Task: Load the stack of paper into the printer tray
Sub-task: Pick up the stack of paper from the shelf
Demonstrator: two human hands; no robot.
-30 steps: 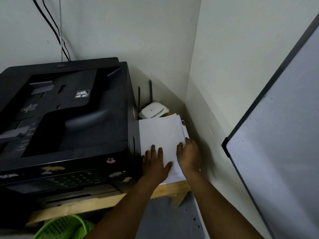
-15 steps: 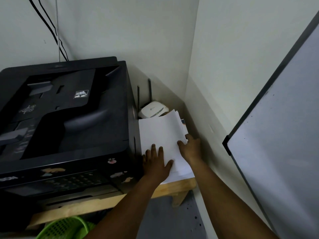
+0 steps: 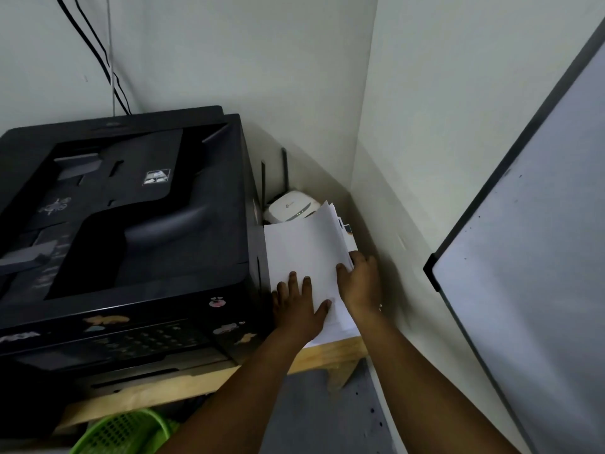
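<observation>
Both hands on the paper beside the printer

My right hand (image 3: pixel 360 283) has slid further up the paper's right edge since a moment ago, fingers curled around it; my left hand (image 3: pixel 296 306) stays flat and open on top. One paper stack (image 3: pixel 304 247) lies on the tabletop (image 3: pixel 330 352), between one printer (image 3: pixel 124 224) and the wall, one router (image 3: pixel 289 208) behind.
</observation>
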